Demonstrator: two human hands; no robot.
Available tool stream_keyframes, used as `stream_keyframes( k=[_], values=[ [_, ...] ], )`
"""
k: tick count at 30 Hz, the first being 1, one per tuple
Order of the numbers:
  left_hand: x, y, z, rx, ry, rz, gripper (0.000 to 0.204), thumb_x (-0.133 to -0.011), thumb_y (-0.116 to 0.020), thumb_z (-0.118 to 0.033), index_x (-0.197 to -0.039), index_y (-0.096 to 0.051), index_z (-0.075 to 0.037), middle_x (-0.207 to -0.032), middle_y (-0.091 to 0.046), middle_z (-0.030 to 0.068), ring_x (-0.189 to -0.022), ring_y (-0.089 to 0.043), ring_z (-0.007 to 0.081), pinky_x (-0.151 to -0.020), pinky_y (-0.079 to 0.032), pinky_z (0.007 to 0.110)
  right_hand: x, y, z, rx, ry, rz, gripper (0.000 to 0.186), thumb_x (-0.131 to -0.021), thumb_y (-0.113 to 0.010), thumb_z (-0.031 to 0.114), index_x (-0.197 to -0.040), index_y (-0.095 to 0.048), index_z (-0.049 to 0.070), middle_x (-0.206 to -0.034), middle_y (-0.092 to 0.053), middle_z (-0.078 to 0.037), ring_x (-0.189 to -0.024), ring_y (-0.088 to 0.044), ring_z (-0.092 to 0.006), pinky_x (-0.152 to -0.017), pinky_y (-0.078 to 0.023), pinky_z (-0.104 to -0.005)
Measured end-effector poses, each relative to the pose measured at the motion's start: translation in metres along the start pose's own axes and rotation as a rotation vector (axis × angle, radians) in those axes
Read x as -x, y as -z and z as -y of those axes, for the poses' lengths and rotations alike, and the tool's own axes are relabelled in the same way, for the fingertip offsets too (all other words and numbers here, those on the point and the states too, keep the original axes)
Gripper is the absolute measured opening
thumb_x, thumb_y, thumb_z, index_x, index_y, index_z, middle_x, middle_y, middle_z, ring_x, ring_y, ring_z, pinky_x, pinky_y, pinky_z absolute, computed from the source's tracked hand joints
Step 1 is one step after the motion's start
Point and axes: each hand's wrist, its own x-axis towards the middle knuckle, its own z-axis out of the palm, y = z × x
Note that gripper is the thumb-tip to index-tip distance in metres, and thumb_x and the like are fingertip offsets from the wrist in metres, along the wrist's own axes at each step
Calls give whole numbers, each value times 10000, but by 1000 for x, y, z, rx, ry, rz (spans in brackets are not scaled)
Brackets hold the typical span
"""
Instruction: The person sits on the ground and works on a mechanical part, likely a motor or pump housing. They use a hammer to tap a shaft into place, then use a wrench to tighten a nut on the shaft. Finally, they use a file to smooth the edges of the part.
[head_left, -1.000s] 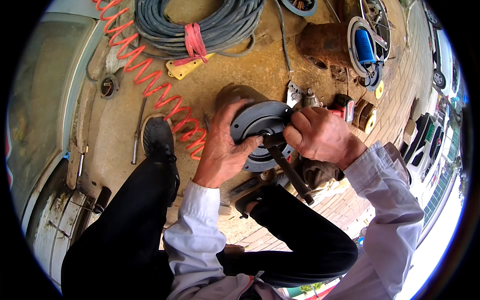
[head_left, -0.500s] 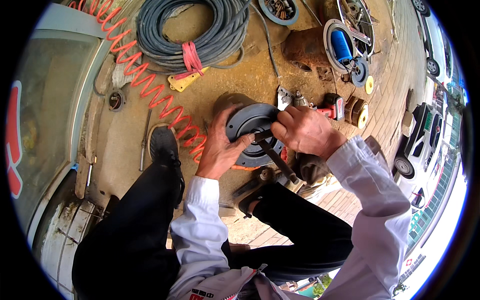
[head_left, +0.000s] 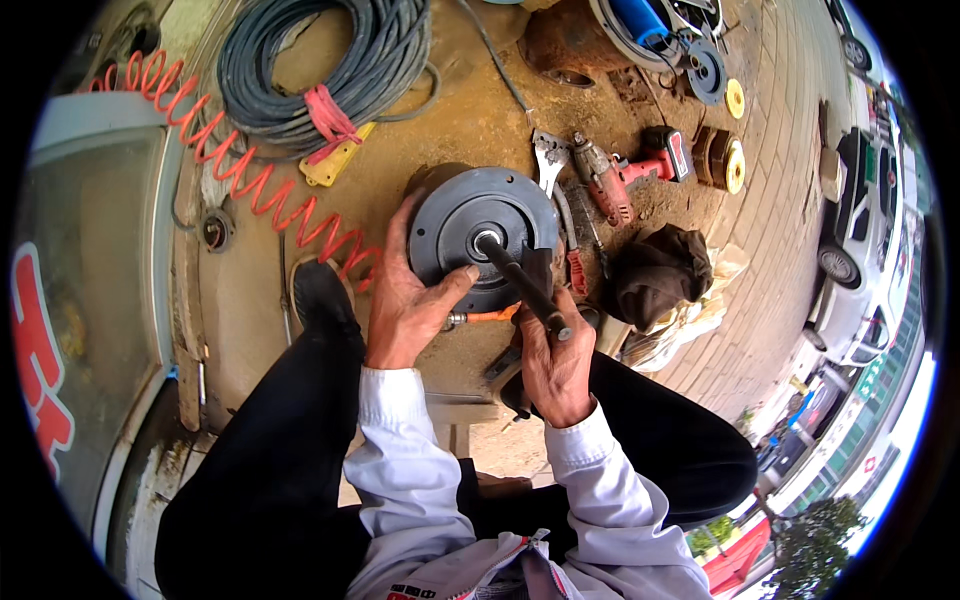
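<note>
A round dark grey flange [head_left: 428,222] with bolt holes fronts a cylindrical housing, like a motor's end cover. From its ringed centre a dark metal shaft [head_left: 522,282] slants out toward me. My left hand [head_left: 410,305] wraps the flange's left rim, its thumb lying on the face below the hub. Just under the shaft's free end is my right hand [head_left: 558,370], closed, with a dark flat strip [head_left: 538,270] rising from its fingers beside the shaft. Part of that grip is hidden behind the shaft.
Beyond the flange lie a coiled black hose [head_left: 240,80], a red spiral air hose [head_left: 235,165] and a yellow power strip [head_left: 335,160]. To the right sit a red cordless impact wrench [head_left: 610,180], a copper-wound part [head_left: 715,158] and a dark cloth [head_left: 655,275]. A glass-fronted cabinet [head_left: 100,220] stands left.
My right hand has moved from the flange's upper right edge down toward me, under the shaft's end. The dark strip has shifted with it. My left hand stays on the rim.
</note>
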Motion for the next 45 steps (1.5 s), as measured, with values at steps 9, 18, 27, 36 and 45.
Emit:
stream_keyframes(
  k=[9,18,27,36,45],
  values=[
    [2,-18,-1,-83,-121,-76,1047,-797,-883,-61,-1602,-220,24,-1433,-531,231,-1275,-595,284,-1090,-502,400,4,-14,0,107,6,-17,202,-1035,-607,155,-939,-504,11,-744,-649,-276,-692,-641,-522,-570,-487,-580],
    [-3,-14,3,-218,-149,-60,877,-798,-797,74,-1547,-343,24,-1407,-566,203,-1235,-623,264,-1075,-520,388,8,-24,-7,77,59,15,210,-1023,-600,174,-927,-501,16,-763,-657,-265,-635,-649,-494,-549,-497,-590],
    [-3,-15,-1,-168,-136,-38,747,-826,-762,101,-1487,-421,29,-1361,-612,174,-1207,-642,238,-1061,-524,376,4,-23,-2,207,15,131,206,-1026,-556,202,-982,-479,16,-806,-672,-274,-633,-662,-483,-578,-507,-601],
    [-2,-13,1,-90,-73,-29,725,-850,-811,38,-1473,-438,27,-1351,-624,157,-1197,-646,222,-1060,-520,370,4,-26,-1,269,45,91,180,-1013,-559,189,-984,-482,29,-823,-667,-245,-605,-661,-455,-565,-515,-573],
    [-2,-12,0,-59,-74,-11,756,-858,-840,-11,-1487,-423,27,-1351,-626,152,-1197,-647,221,-1059,-518,364,1,-20,-4,291,107,124,142,-945,-575,103,-979,-468,17,-796,-647,-244,-580,-646,-451,-533,-500,-564]
  ],
)
